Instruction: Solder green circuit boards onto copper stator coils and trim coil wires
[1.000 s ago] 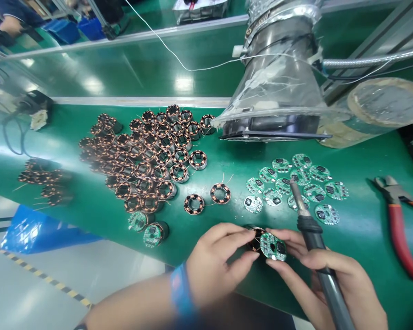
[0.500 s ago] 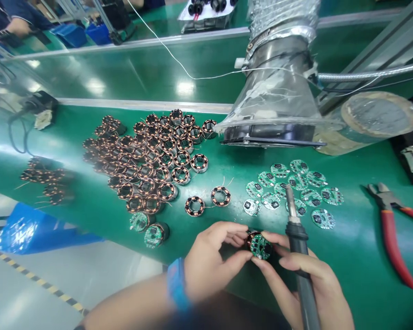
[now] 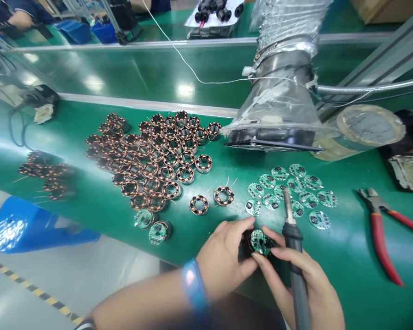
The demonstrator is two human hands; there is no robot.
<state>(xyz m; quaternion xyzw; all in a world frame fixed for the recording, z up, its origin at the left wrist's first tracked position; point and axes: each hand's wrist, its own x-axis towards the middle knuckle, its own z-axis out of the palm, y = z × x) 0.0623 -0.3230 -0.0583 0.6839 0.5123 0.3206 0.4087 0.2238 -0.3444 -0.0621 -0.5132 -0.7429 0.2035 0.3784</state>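
Green circuit board: we hold it between both hands, above the table's front edge, on a mostly shadowed coil.
Left hand: we keep it half closed, thumb and fingertips curved about the coil's left side.
Right hand: we close it around the soldering iron, fingertips also touching the board's rim.
Loose boards: we see them scattered beyond the iron.
Copper-wound stators: they crowd to our left.
Red-handled pliers: they lie spread at our right.
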